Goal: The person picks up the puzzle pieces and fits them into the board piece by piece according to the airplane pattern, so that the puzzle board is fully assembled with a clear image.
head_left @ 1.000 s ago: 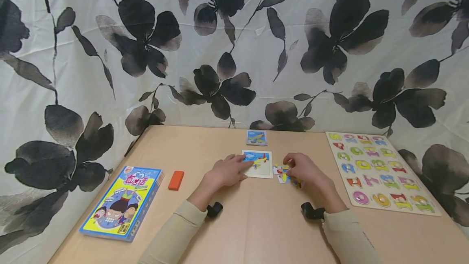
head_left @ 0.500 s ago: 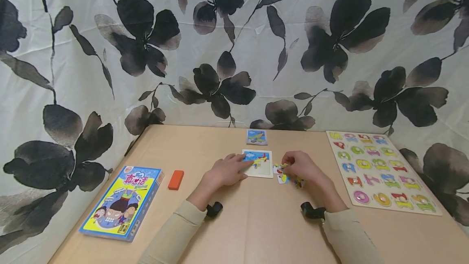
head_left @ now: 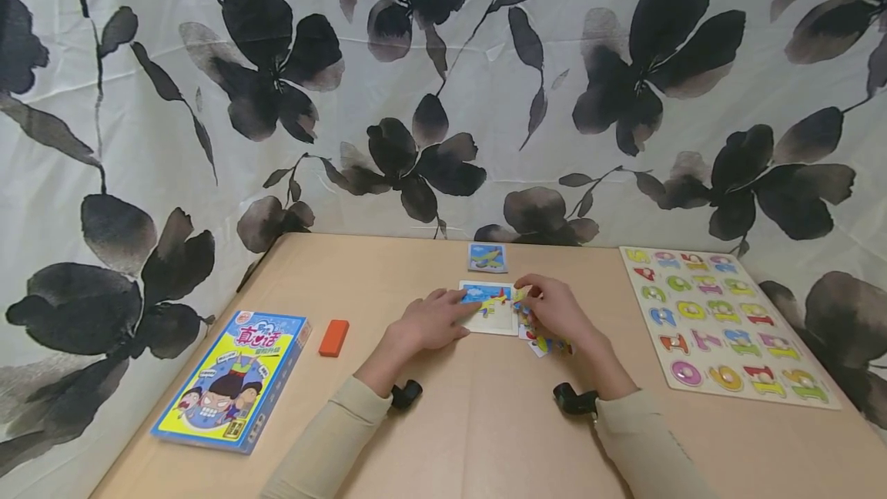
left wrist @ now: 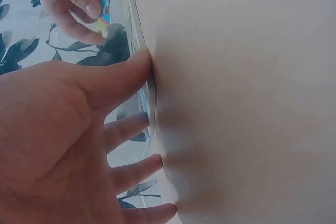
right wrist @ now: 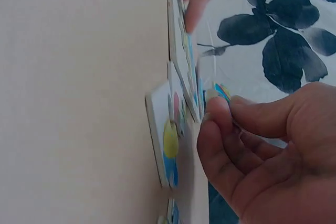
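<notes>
In the head view my left hand (head_left: 431,322) rests on the small white-framed puzzle board (head_left: 502,323), its fingers fairly straight and spread. The board bears part of an airplane picture on blue. In the left wrist view the thumb (left wrist: 123,77) touches the board's edge. My right hand (head_left: 557,313) is at the board's right edge. Between thumb and fingertips it pinches a small puzzle piece (right wrist: 223,91), blue and yellow, held raised off the table. Loose puzzle pieces (head_left: 539,348) lie under and beside that hand, some overlapping; it partly hides them.
A small picture card (head_left: 488,258) lies behind the board. To the left are an orange block (head_left: 334,338) and a blue-yellow box (head_left: 229,383). A large sheet of colourful shapes (head_left: 728,322) lies at right. A flowered cloth (head_left: 416,98) hangs behind the table.
My right hand has moved left and slightly away from me, from the loose pieces to the board's edge, with a piece now lifted in it. My left hand stays put.
</notes>
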### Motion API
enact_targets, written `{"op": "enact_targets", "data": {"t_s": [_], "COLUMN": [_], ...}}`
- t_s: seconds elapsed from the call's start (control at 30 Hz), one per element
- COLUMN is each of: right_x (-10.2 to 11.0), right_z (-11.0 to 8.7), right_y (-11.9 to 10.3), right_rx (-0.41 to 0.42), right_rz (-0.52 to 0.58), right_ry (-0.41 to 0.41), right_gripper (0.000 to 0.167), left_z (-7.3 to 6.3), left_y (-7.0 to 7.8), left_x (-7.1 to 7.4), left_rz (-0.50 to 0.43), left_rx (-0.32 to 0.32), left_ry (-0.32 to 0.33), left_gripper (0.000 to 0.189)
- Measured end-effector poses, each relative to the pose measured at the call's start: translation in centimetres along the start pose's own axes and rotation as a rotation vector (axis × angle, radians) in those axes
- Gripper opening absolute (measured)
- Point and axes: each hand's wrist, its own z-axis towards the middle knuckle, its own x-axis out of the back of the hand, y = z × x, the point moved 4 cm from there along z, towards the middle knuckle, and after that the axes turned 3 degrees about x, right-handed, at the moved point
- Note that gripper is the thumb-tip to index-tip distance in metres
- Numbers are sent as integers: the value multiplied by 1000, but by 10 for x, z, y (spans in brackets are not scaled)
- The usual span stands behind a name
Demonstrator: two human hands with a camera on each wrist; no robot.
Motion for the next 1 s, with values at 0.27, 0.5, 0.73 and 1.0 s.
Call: {"op": "enact_targets", "data": {"t_s": [0.27, 0.5, 0.73, 1.0], "right_x": [-10, -16, -18, -24], "right_z": [7, 13, 16, 21], "right_y": [-3, -4, -4, -12], "right_rx": [42, 73, 36, 25], "right_rz": [-27, -54, -48, -121], "right_ry": [22, 40, 39, 45], "right_gripper": [15, 13, 14, 13], "left_z": [-1, -1, 1, -2], "left_y": [-1, -1, 0, 0], "left_x": [1, 1, -1, 2], "left_rz": [3, -8, 4, 1], "left_rx": [4, 2, -1, 1], "left_ry": [4, -1, 0, -4], "left_gripper": [55, 55, 55, 55]}}
